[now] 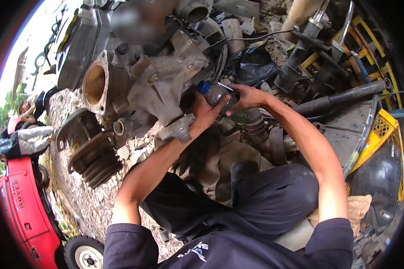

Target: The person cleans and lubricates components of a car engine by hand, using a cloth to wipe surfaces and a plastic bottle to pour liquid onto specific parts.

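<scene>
My left hand (204, 111) is wrapped round a clear plastic bottle (216, 95) with a blue cap (204, 87), which tilts toward the upper left. My right hand (250, 97) is closed beside the bottle's other side, its fingertips close against it. From that hand a thin shiny metal piece (224, 86) pokes out over the bottle; its kind cannot be made out. Just left of the hands, a large, dirty cast-metal housing (159, 78) rises, and my left forearm passes next to its lower flange (177, 128).
A grooved pulley (96, 163) lies to the left on gravel. Pipes and a ribbed metal part (256, 127) sit below my right hand. At right are a long dark cylinder (341, 96), yellow crates (375, 139) and a black bag (254, 66). A red vehicle (27, 210) and people stand far left.
</scene>
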`<state>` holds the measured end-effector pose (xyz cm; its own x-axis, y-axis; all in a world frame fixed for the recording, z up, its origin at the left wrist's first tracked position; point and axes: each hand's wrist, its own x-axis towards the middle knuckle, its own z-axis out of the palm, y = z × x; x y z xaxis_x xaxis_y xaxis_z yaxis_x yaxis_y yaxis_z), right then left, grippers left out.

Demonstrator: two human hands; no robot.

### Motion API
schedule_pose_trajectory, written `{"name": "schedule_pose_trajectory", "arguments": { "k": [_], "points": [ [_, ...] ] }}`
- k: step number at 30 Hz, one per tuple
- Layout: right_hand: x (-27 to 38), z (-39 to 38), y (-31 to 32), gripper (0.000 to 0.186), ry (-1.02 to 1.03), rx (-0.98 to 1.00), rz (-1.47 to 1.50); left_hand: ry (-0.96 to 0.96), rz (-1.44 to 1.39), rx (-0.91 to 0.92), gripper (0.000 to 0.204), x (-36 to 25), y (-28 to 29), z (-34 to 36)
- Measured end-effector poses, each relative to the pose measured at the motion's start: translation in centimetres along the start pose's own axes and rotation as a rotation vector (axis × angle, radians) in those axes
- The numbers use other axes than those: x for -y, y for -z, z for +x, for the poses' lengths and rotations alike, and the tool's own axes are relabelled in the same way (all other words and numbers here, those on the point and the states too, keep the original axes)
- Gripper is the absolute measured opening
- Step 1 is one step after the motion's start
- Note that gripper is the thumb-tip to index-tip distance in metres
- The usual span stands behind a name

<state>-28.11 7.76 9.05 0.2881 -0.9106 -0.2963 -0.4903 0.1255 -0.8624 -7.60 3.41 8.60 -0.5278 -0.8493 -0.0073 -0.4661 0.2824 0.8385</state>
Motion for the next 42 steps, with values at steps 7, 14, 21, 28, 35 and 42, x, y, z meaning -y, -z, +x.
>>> {"name": "schedule_pose_trajectory", "arguments": {
  "k": [7,14,21,28,35,42],
  "points": [
    [0.9,-0.9,3.8,0.084,-0.057,-0.274,-0.274,0.329,-0.334,0.416,0.084,-2.5,2.0,-0.4],
    [4.6,2.2,7.8,0.078,-0.382,0.009,-0.809,0.184,0.05,0.498,0.078,0.4,6.4,-1.9],
    [9.7,2.8,6.2,0.053,-0.303,-0.165,-1.099,0.0,0.279,0.403,0.07,1.2,8.2,-1.6],
    [10.9,2.3,6.0,0.05,-0.11,-0.216,-1.235,-0.075,0.221,0.389,0.071,-0.2,6.8,-2.6],
    [10.8,1.8,6.0,0.043,-0.182,-0.253,-1.305,-0.037,0.212,0.396,0.069,1.3,6.9,-2.4],
    [8.8,1.3,6.4,0.043,-0.227,-0.306,-1.209,-0.004,0.255,0.38,0.065,0.9,5.8,-2.2]
  ]
}}
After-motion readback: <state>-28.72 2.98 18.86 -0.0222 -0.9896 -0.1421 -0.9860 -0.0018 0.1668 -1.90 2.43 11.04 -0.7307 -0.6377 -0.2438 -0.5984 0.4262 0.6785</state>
